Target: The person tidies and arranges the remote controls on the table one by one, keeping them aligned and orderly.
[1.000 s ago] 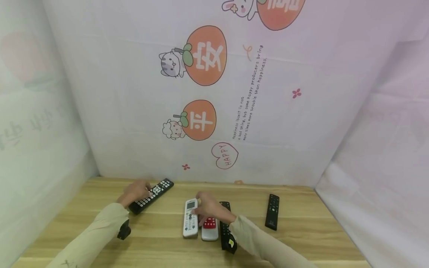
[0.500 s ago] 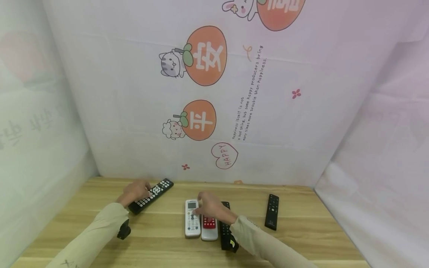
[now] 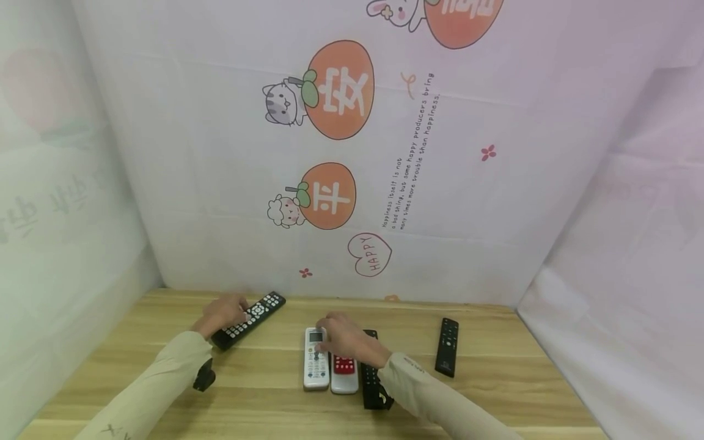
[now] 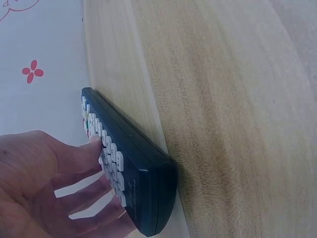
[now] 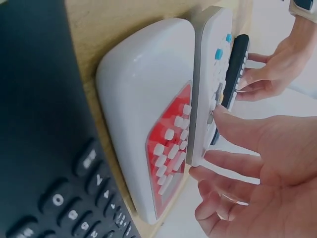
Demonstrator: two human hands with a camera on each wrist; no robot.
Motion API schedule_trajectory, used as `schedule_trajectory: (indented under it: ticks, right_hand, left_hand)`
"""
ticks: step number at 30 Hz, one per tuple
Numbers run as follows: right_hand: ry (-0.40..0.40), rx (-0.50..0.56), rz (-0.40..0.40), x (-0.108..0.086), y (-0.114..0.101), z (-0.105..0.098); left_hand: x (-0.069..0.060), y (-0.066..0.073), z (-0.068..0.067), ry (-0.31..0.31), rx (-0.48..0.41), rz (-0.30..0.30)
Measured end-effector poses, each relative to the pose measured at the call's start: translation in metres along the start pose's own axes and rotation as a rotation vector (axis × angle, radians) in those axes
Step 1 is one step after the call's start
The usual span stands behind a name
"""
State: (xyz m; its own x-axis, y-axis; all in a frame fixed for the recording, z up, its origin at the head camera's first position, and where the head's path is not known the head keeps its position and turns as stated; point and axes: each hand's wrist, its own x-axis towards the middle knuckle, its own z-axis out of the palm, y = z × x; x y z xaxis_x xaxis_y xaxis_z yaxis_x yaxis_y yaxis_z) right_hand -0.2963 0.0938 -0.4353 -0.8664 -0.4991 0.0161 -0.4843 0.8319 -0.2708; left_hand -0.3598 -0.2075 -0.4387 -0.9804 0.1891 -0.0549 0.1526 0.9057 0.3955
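Seemingly for steadiness, the left hand [image 3: 224, 313] pinches the slanting black remote [image 3: 264, 310] on the bench [image 3: 495, 360]; the right hand [image 3: 346, 336], half curled, grips the white remote [image 3: 316, 371] beside the red-panelled remote [image 3: 344, 383].

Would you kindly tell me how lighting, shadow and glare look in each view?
Head view: a pinkish cast tints the upper right of the printed backdrop, and the print on the left side cloth looks faint; left wrist view: a soft shadow edges the black remote; right wrist view: a glint shows on the red-and-white remote.
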Motion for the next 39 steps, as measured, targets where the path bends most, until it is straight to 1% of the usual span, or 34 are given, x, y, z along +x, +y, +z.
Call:
schedule_trajectory:
  ticks: [4, 9, 18, 27, 32, 34, 35, 39]
  right_hand:
    - [0.014, -0.005, 0.010, 0.002, 0.000, 0.002]
    - [0.039, -0.006, 0.043, 0.004, -0.001, 0.006]
    - [0.110, -0.013, 0.067, 0.008, -0.001, 0.015]
    - [0.128, -0.013, 0.098, 0.016, 0.001, 0.020]
    - [0.120, 0.013, 0.167, 0.020, 0.002, 0.020]
    - [0.115, 0.029, 0.183, 0.020, 0.003, 0.020]
    - [0.113, 0.034, 0.184, 0.020, 0.004, 0.020]
    - [0.131, 0.063, 0.145, 0.018, 0.009, 0.020]
  left_hand:
    - [0.001, -0.001, 0.000, 0.008, 0.004, -0.003]
    - [0.001, -0.004, 0.001, 0.008, 0.004, 0.002]
    - [0.000, -0.004, 0.001, 0.019, 0.002, 0.022]
    - [-0.002, 0.000, 0.000, 0.005, 0.014, 0.012]
    - [-0.002, 0.001, 0.000, 0.002, 0.010, 0.012]
    - [-0.002, 0.001, 0.000, 0.006, 0.010, 0.014]
    - [-0.002, 0.002, 0.000, 0.008, 0.009, 0.015]
    - [-0.002, 0.001, -0.001, 0.009, 0.005, 0.021]
